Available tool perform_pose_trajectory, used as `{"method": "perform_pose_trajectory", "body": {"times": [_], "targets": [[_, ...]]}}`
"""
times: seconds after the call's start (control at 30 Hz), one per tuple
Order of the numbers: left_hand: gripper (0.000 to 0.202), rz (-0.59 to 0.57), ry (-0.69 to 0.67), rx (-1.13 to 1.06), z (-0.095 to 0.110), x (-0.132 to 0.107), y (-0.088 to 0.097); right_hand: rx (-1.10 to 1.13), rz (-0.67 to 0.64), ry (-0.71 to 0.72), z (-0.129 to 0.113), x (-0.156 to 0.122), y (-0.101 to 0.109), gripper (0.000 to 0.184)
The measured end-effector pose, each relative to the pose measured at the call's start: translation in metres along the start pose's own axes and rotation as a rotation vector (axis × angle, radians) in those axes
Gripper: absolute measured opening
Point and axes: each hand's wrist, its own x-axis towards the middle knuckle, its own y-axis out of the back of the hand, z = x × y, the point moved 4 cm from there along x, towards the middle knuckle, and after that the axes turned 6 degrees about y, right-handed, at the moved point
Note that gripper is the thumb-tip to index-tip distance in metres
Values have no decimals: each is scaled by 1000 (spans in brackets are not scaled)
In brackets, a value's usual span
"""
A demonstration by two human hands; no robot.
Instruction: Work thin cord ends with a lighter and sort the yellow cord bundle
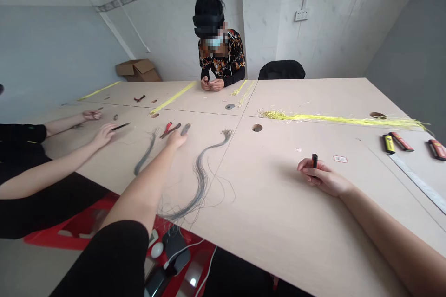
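My left hand (pixel 178 139) reaches across the table, its fingers closed around a small grey object (pixel 186 128) whose kind I cannot make out. Beside it lie red-and-black pliers (pixel 168 130). My right hand (pixel 322 177) rests over the tabletop with its fingers wrapped round a lighter (pixel 314 161), black end up and a bit of orange below. Between my hands runs a bundle of thin grey wires (pixel 200 171), its tips gathered at the far end and loose strands near the table edge. A shorter grey bundle (pixel 146 153) lies left of my left forearm.
Yellow strands (pixel 331 119) stretch along the right. A yellow lighter (pixel 388 144), red lighters (pixel 401 141) and a steel ruler (pixel 416 183) lie far right. At left, a co-worker's hand (pixel 104 135) holds a dark pointed tool. Opposite sits another person (pixel 223 60). The tabletop has round holes (pixel 257 127).
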Motion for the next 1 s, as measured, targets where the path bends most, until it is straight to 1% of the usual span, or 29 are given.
{"method": "perform_pose_trajectory", "body": {"times": [0.07,0.1,0.17,0.3,0.47,0.53,0.63,0.7,0.73,0.8,0.87,0.93,1.0], "targets": [[31,-27,87,47,-1,0,-7,-14,-1,0,-1,1,-1,30],[30,-25,106,56,0,-1,-9,-14,2,1,-1,1,-1,31],[26,3,73,29,6,-4,-12,-16,4,2,-1,1,-2,31],[23,27,-24,-52,24,-14,-20,-36,-15,5,-1,1,-2,30],[27,10,-138,-126,47,-29,-39,-40,-12,-3,0,1,-2,29],[28,-29,-207,-164,55,-38,-48,-46,-21,0,0,2,-2,29],[28,-165,-389,-246,69,-59,-56,-55,-31,2,0,2,-2,29],[28,-223,-484,-225,75,-75,-55,-59,-32,2,0,2,-2,29],[29,-213,-497,-181,76,-81,-52,-62,-33,0,0,2,-2,28],[29,-148,-487,-89,74,-87,-42,-68,-35,-3,0,2,-2,28],[31,-92,-473,-41,64,-86,-30,-73,-41,-4,0,2,-2,29],[33,-59,-433,15,45,-77,-18,-78,-47,0,1,2,-2,30],[36,-66,-364,112,16,-66,-10,-91,-51,6,3,2,-1,31]]}}
